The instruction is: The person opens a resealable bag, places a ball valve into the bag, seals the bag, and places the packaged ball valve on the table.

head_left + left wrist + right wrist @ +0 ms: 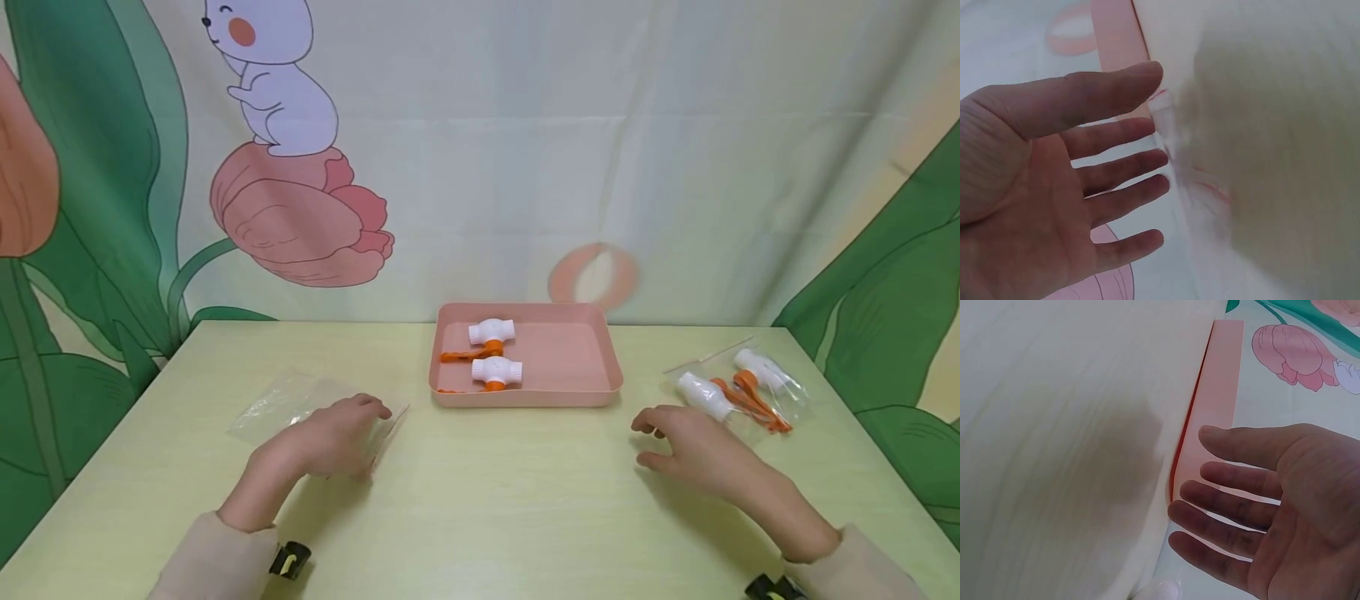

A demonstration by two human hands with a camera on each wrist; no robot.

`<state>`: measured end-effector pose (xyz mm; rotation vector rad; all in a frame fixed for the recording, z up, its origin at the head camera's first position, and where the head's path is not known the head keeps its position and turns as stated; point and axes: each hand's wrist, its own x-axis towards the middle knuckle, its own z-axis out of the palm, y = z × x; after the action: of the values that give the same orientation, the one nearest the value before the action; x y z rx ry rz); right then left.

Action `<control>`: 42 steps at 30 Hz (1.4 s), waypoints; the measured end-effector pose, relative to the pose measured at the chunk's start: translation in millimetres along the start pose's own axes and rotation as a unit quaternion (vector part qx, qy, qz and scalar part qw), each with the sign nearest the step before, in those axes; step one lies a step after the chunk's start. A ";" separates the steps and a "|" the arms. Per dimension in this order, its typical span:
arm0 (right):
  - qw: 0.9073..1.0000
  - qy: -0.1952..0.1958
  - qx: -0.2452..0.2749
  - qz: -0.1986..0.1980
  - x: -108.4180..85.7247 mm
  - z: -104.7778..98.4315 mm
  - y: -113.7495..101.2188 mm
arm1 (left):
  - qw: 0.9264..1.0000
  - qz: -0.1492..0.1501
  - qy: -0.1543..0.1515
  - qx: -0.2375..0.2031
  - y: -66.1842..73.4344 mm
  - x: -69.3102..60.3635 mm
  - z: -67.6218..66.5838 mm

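My left hand point(341, 437) hovers over the left part of the table, its fingers loosely spread and nothing held in the left wrist view. Under and beside it lie clear plastic bags point(281, 402), partly hidden by the hand; whether it touches one I cannot tell. On the right, my right hand point(693, 446) is held with relaxed fingers and an empty palm. Just beyond that hand, a clear bag holds two white ball valves point(703, 395) with orange handles point(750, 400). Two more white valves point(492, 332) with orange handles sit in the left half of a pink tray point(525, 399).
The tray stands at the back middle of the pale wooden table point(510, 500). Behind the table hangs a curtain point(480, 167) printed with flowers and a white animal. A dark strap point(290, 560) shows at my left sleeve.
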<state>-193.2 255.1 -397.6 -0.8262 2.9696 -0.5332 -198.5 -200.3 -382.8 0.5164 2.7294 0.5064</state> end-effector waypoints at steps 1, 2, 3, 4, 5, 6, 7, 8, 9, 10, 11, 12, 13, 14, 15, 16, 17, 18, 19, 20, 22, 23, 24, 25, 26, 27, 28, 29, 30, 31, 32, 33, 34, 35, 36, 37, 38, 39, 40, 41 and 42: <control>1.000 -0.001 -0.001 0.001 0.0 0.0 0.0 | 1.000 -0.001 -0.006 0.008 -0.1 -0.1 0.6; 1.000 -0.002 -0.002 0.000 0.0 0.0 0.1 | 1.000 -0.001 -0.012 0.016 0.1 -0.2 1.1; 1.000 -0.002 -0.002 0.001 0.1 0.2 0.1 | 1.000 0.000 -0.016 0.024 0.5 -0.4 1.6; 1.000 -0.003 -0.002 0.001 0.2 0.2 0.2 | 0.999 0.003 -0.020 0.030 0.4 -0.1 2.3; 1.000 -0.003 -0.002 0.001 0.4 0.4 0.2 | 0.999 0.007 -0.022 0.031 0.6 -0.1 3.0; 1.000 -0.003 -0.002 0.000 0.4 0.4 0.0 | 0.999 0.014 -0.023 0.034 0.6 0.4 3.4; 1.000 -0.004 -0.003 0.000 0.5 0.6 0.0 | 0.999 0.017 -0.023 0.030 0.8 0.4 4.1; 1.000 -0.004 -0.004 0.001 0.5 0.6 -0.3 | 0.999 0.021 -0.024 0.026 1.1 0.7 4.6; 1.000 -0.005 -0.004 0.001 0.5 0.8 -0.4 | 0.999 0.023 -0.024 0.018 1.5 1.0 5.1; 1.000 -0.006 -0.004 0.001 0.4 0.7 -0.6 | 0.999 0.027 -0.022 0.011 1.7 1.4 5.4; 1.000 -0.007 -0.004 0.001 0.4 0.8 -0.8 | 0.999 0.029 -0.019 0.007 2.3 1.8 5.6; 1.000 -0.007 -0.004 0.001 0.4 0.7 -0.9 | 0.999 0.032 -0.014 0.008 2.8 2.1 5.6; 1.000 -0.008 -0.004 0.001 0.2 0.7 -0.9 | 0.999 0.030 -0.010 0.008 3.5 2.3 5.9; 1.000 -0.008 -0.003 0.001 0.1 0.6 -0.9 | 0.999 0.030 -0.006 0.012 4.1 2.6 5.9; 1.000 -0.008 -0.002 0.000 0.0 0.6 -0.8 | 0.999 0.030 -0.003 0.016 4.7 2.9 5.9; 1.000 -0.008 -0.002 0.000 -0.2 0.5 -0.7 | 0.999 0.031 -0.001 0.022 5.0 2.9 5.7; 1.000 -0.008 -0.002 -0.001 -0.3 0.5 -0.6 | 0.999 0.030 0.000 0.027 5.1 3.1 5.7; 1.000 -0.008 -0.002 -0.001 -0.5 0.5 -0.4 | 0.999 0.029 -0.003 0.028 5.2 3.3 5.7; 1.000 -0.009 -0.002 -0.002 -0.6 0.4 -0.3 | 0.999 0.029 -0.006 0.028 5.0 3.7 5.7; 1.000 -0.009 -0.002 -0.001 -0.7 0.3 -0.1 | 0.999 0.028 -0.010 0.027 4.9 4.0 5.6; 1.000 -0.010 0.000 -0.001 -1.1 0.0 -0.1 | 0.999 0.025 -0.017 0.026 4.1 5.2 5.9; 1.000 -0.010 0.000 -0.002 -1.3 -0.2 -0.3 | 0.999 0.022 -0.019 0.025 3.6 6.0 6.3; 1.000 -0.010 0.001 -0.002 -1.6 -0.4 -0.4 | 0.999 0.019 -0.020 0.025 3.1 6.6 6.6; 1.000 -0.010 0.002 -0.004 -1.6 -0.5 -0.5 | 0.999 0.017 -0.020 0.025 2.6 7.3 6.9; 1.000 -0.010 0.002 -0.003 -1.8 -0.6 -0.6 | 0.999 0.016 -0.020 0.025 2.1 7.8 7.3; 1.000 -0.009 0.002 -0.003 -2.1 -0.7 -0.7 | 0.999 0.015 -0.019 0.024 1.5 8.2 7.8; 1.000 -0.009 0.001 -0.003 -2.0 -1.0 -1.1 | 1.000 0.014 -0.018 0.022 1.1 8.4 8.2; 1.000 -0.010 0.000 -0.002 -2.0 -1.1 -1.2 | 1.000 0.014 -0.015 0.021 0.8 8.5 8.5; 1.000 -0.011 0.000 -0.001 -1.9 -1.1 -1.4 | 1.000 0.017 -0.011 0.023 0.4 8.6 8.9; 1.000 -0.012 0.000 -0.001 -1.8 -1.2 -1.8 | 1.000 0.018 -0.007 0.022 0.2 8.6 9.3; 1.000 -0.013 -0.001 0.001 -1.8 -1.1 -1.9 | 1.000 0.019 -0.004 0.021 0.0 8.6 9.6; 1.000 -0.014 -0.001 0.001 -1.8 -1.0 -2.1 | 1.000 0.020 -0.001 0.020 -0.1 8.6 9.9; 1.000 -0.015 0.000 0.002 -1.7 -0.8 -2.3 | 1.000 0.020 0.003 0.020 -0.1 8.8 10.1; 1.000 -0.015 0.000 0.001 -1.7 -0.6 -2.3 | 1.000 0.021 0.007 0.021 -0.1 9.0 10.3; 1.000 -0.014 0.000 0.001 -1.8 -0.4 -2.4 | 0.999 0.022 0.010 0.022 0.0 9.2 10.3; 1.000 -0.014 0.000 0.000 -1.9 -0.2 -2.5 | 0.999 0.022 0.012 0.021 0.2 9.5 10.3; 1.000 -0.013 0.000 -0.001 -2.0 -0.1 -2.3 | 0.999 0.022 0.015 0.022 0.7 9.8 10.2; 1.000 -0.012 0.000 -0.001 -2.1 0.0 -2.5 | 0.999 0.021 0.018 0.022 1.1 10.2 10.3; 1.000 -0.011 -0.001 -0.002 -2.1 0.0 -2.4 | 0.999 0.019 0.020 0.022 1.5 10.7 10.4; 1.000 -0.009 -0.002 -0.002 -2.2 -0.1 -2.5 | 0.999 0.019 0.023 0.023 1.9 11.0 10.5; 1.000 -0.009 -0.003 -0.002 -2.3 -0.2 -2.6 | 0.999 0.020 0.026 0.023 2.4 11.0 10.4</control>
<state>-190.0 254.2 -396.8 -0.8323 2.9561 -0.5155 -203.7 -190.9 -393.7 0.5793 2.7909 0.4735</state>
